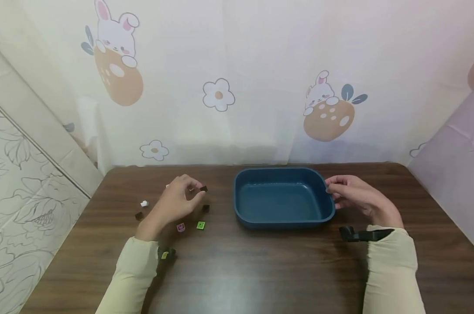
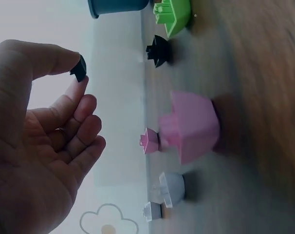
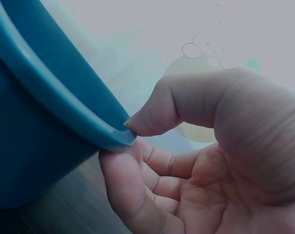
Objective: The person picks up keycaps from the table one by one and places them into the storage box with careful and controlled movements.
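My left hand (image 1: 172, 204) pinches a small black keycap (image 2: 79, 68) between thumb and index finger, raised over the left part of the table; its other fingers curl loosely. On the table around that hand lie another black keycap (image 1: 206, 208), a green keycap (image 1: 200, 225), a pink keycap (image 1: 180, 227) and a white keycap (image 1: 144, 203). In the left wrist view a second pink keycap (image 2: 150, 141) shows farther back. My right hand (image 1: 356, 195) grips the right rim of a blue rectangular basin (image 1: 284, 225), its thumb on top and index finger beneath, clear in the right wrist view.
The basin stands on the brown wooden table (image 1: 260, 270), toward the back. One more dark keycap (image 1: 139, 216) lies left of my left wrist. Behind the table hangs a pale curtain (image 1: 260, 56) with rabbit and flower prints.
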